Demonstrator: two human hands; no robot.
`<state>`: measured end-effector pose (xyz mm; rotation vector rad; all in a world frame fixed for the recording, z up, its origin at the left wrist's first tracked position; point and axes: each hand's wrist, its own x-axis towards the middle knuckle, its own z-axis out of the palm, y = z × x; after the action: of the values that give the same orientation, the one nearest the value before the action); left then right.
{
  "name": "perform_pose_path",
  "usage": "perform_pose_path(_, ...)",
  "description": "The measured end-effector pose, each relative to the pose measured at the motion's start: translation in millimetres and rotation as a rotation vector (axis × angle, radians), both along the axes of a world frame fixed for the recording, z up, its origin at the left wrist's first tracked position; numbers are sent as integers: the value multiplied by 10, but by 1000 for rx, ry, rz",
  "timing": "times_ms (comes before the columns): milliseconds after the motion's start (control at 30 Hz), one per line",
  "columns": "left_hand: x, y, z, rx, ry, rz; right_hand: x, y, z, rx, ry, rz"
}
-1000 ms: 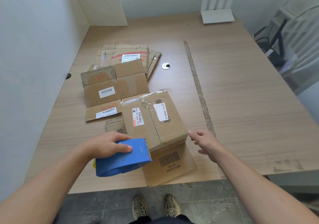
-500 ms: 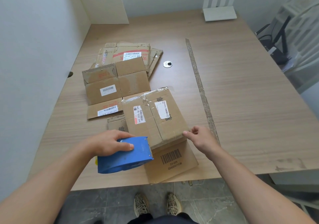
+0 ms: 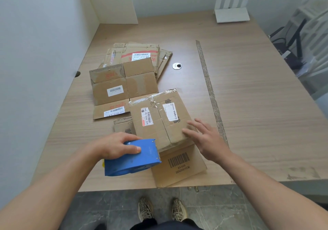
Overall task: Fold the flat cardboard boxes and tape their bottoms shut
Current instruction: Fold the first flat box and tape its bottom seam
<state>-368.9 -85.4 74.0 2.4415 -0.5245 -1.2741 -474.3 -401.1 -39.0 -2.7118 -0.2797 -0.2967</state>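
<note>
Box (image 3: 159, 119) flap reads "ZX-025, 22X20X11CM" — right hand (image 3: 205, 141) spread open on the box; left hand (image 3: 113, 145) grips a blue tape dispenser (image 3: 134, 160).

Matt cardboard box (image 3: 160, 121), wood-grain table (image 3: 248, 105)

A: From my remote seat, what blocks the near edge?

B: The folded box (image 3: 160, 119) sits there, its barcode flap (image 3: 179, 167) overhanging the table (image 3: 257, 105) rim. My left hand (image 3: 113, 146) grips the blue tape dispenser (image 3: 133, 158) against its near left corner; my right hand (image 3: 205, 139) is spread over its near right corner.

A: And to the left?

B: Flat cartons (image 3: 122, 86) stacked toward the wall (image 3: 35, 70), with only a narrow strip of bare table beside it.

A: Free passage?

B: The table right of the worn tape strip (image 3: 209, 87) lies bare; only the white stand (image 3: 230, 16) occupies the far edge.
</note>
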Motion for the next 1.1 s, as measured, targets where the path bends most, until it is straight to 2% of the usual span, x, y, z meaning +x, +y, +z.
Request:
perform_pose_path(100, -6, -2, 5, 8, 7, 3, 58, -63, -13, 44, 20, 96)
perform_pose_path(233, -25, 14, -7, -4, 6, 13, 49, -161, -18, 97, 59, 122)
perform_pose_path(367, -56, 42, -29, -37, 17, 36, 91, -168, 10, 264, 246, 25)
perform_pose_path(500, -49, 41, -22, -39, 24, 24, 69, -204, 29, 364, 343, 43)
perform_pose_path(700, -20, 2, -3, -40, 35, 23, 84, -179, -23, 431, 272, -81)
perform_pose_path(833, -29, -16, -34, -55, 26, 37, 79, -63, -40, 678, 272, -208)
perform_pose_path(1000, -48, -4, -53, -60, 0, 52, 102, 17, -26, 1166, 497, -294)
perform_pose_path(1100, -59, -7, -59, -59, -7, 63, 82, 146, -17, 1323, 458, -393)
